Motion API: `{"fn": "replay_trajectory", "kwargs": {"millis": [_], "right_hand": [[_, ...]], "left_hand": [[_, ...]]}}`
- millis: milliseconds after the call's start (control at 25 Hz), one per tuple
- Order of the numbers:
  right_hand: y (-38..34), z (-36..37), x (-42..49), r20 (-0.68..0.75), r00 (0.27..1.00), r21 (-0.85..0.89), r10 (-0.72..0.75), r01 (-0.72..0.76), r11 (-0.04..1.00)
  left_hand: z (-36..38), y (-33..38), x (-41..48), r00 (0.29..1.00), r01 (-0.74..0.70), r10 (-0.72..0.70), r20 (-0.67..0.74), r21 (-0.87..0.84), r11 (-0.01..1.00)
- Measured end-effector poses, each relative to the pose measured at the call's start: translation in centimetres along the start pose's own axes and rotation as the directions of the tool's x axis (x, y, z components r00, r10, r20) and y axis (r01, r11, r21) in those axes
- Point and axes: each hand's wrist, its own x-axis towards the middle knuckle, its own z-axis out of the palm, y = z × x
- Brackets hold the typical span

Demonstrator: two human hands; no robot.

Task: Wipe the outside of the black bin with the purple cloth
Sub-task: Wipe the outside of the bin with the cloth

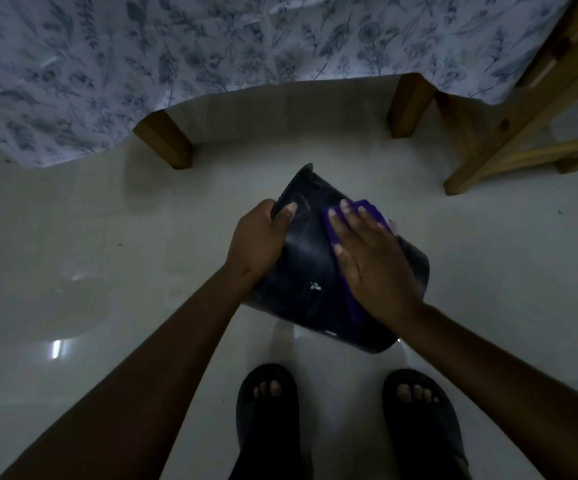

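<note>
The black bin is tipped on its side above the pale floor, its rim pointing away from me toward the upper left. My left hand grips the bin's left side near the rim, thumb across the wall. My right hand lies flat on the bin's upper side, fingers spread, pressing the purple cloth against it. The cloth shows past my fingertips and as a strip under my palm; the rest is hidden beneath the hand.
A glossy pale floor lies all around. A floral cloth hangs over wooden legs ahead. A wooden frame stands at the upper right. My feet in dark sandals are just below the bin.
</note>
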Motion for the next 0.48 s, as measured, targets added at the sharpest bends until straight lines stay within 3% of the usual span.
{"fn": "replay_trajectory", "kwargs": {"millis": [80, 160, 320, 360, 480], "right_hand": [[-1.6, 0.7, -1.8, 0.031, 0.998, -0.093, -0.049, 0.052, 0.994], [-0.7, 0.6, 0.9, 0.008, 1.000, -0.051, -0.025, 0.025, 0.998], [3.2, -0.8, 6.1, 0.089, 0.965, 0.226, 0.246, -0.260, 0.939], [3.0, -0.8, 5.1, 0.065, 0.967, 0.184, 0.245, -0.253, 0.950], [-0.8, 0.7, -1.5, 0.001, 0.999, -0.055, 0.054, -0.054, 0.997]], "left_hand": [[0.0, 0.5, 1.6, 0.999, -0.016, 0.012, 0.049, 0.082, 0.997], [0.2, 1.4, 3.2, 0.996, -0.025, 0.016, 0.084, 0.105, 0.994], [0.3, 2.4, 5.1, 0.998, 0.011, -0.018, 0.059, 0.110, 0.994], [0.4, 2.3, 5.2, 0.998, 0.029, -0.035, 0.056, 0.102, 0.994], [0.9, 1.6, 5.4, 0.998, 0.039, -0.045, 0.054, 0.114, 0.993]]}}
